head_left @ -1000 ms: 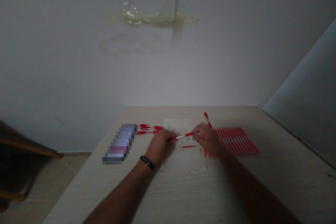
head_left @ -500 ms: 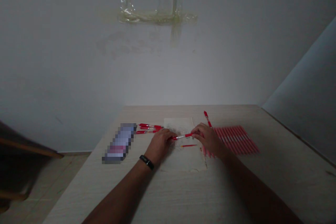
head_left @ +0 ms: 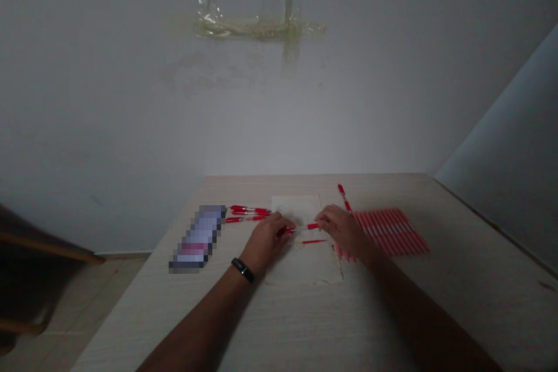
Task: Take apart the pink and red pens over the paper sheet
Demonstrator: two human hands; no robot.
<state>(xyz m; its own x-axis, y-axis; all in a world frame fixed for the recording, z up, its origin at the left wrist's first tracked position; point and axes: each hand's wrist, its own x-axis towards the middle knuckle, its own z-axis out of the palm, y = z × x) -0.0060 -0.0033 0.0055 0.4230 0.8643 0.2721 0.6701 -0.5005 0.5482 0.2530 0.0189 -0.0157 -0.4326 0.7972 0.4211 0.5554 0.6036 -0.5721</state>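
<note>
Over a pale sheet of paper [head_left: 305,267], my left hand [head_left: 268,238] is closed on the red rear part of a pen [head_left: 286,231]. My right hand [head_left: 337,224] pinches the pen's red front section [head_left: 313,226]. Between the two red parts the picture is too faint to tell whether they still join. Just below lies a thin red refill [head_left: 313,242] with a yellowish end. Several red pens [head_left: 250,210] lie beside my left hand. Under and right of my right forearm is a row of red pens [head_left: 392,232].
A pixelated phone-like object [head_left: 198,238] lies on the left of the wooden table [head_left: 300,331]. One red pen [head_left: 344,196] lies slanted beyond my right hand. A wall with tape [head_left: 257,29] rises behind the table.
The clear stretch between the pen's red parts has become faint. My right hand has shifted very slightly to the left; my left hand stays nearly in place.
</note>
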